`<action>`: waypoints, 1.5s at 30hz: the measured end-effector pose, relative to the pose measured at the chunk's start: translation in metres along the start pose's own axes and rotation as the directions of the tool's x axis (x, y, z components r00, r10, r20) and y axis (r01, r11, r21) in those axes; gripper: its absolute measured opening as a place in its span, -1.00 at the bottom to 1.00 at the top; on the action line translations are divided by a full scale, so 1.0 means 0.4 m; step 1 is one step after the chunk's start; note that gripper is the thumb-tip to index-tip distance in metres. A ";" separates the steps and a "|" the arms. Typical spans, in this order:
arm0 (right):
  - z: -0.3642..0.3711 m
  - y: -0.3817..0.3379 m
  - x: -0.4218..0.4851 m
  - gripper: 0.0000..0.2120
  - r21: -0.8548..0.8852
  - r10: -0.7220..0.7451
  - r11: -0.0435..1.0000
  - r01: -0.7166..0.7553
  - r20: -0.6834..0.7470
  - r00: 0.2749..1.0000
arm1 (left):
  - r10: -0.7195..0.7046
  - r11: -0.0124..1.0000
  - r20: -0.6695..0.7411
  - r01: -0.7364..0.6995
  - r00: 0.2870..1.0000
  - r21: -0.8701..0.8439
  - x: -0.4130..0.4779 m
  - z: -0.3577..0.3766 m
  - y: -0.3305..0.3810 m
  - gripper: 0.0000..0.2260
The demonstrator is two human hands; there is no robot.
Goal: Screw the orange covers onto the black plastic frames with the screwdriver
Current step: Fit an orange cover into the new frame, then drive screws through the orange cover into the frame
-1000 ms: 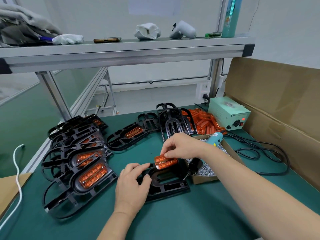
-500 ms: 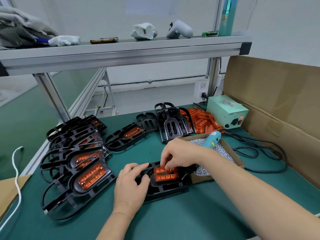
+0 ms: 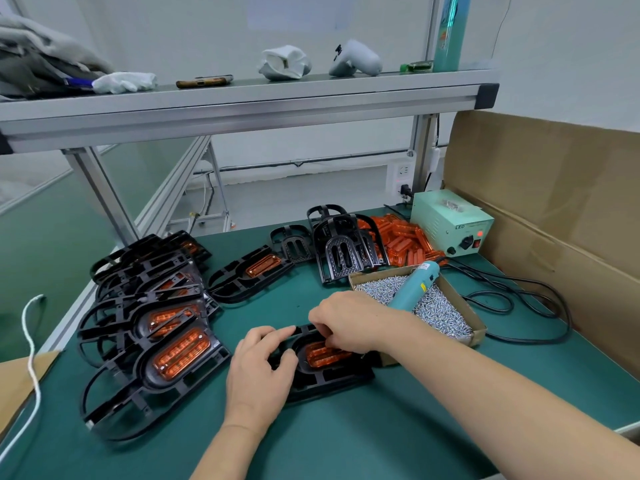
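A black plastic frame (image 3: 332, 379) lies flat on the green mat in front of me. An orange cover (image 3: 323, 356) sits in its recess. My right hand (image 3: 349, 320) is curled over the cover's far edge, fingertips pressing on it. My left hand (image 3: 259, 368) rests on the frame's left side with fingers curled round its rim. The teal electric screwdriver (image 3: 414, 285) lies across a cardboard box of screws (image 3: 436, 306), right of my right hand, with no hand on it.
Several frames with covers fitted are stacked at the left (image 3: 166, 344); one more (image 3: 252, 271) lies behind. Bare frames (image 3: 343, 251) and a heap of orange covers (image 3: 401, 240) stand at the back. A power supply (image 3: 450, 220), black cables (image 3: 519, 306) and a cardboard wall (image 3: 554, 209) fill the right.
My right hand brought the orange cover down from above the frame and set it into the recess. The left hand stayed on the frame.
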State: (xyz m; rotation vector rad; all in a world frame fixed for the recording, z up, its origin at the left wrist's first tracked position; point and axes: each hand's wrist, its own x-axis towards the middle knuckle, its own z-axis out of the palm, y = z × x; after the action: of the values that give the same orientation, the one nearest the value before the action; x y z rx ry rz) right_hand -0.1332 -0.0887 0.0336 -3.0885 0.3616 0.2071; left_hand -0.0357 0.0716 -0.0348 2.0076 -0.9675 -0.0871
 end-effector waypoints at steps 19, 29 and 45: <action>-0.027 0.079 -0.085 -0.88 0.551 0.492 0.775 -0.309 -0.220 0.842 | 0.059 0.997 0.063 -0.056 0.996 -0.059 -0.006 -0.020 0.011 -0.65; 0.074 0.157 -0.157 -0.19 0.708 0.875 0.381 -0.595 -0.066 0.480 | 0.030 0.998 0.072 -0.026 0.997 -0.051 -0.009 -0.021 0.020 -0.67; 0.085 0.155 -0.167 -0.75 0.937 0.902 -0.276 0.213 0.176 0.394 | 0.014 0.995 -0.044 -0.019 0.999 -0.099 -0.030 -0.030 0.034 -0.75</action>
State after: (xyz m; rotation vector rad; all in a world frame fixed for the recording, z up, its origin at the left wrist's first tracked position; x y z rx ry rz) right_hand -0.2163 -0.1325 0.0084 -0.9645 1.1037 -1.0082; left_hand -0.0473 0.0837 -0.0209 1.9024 -0.9341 -0.0810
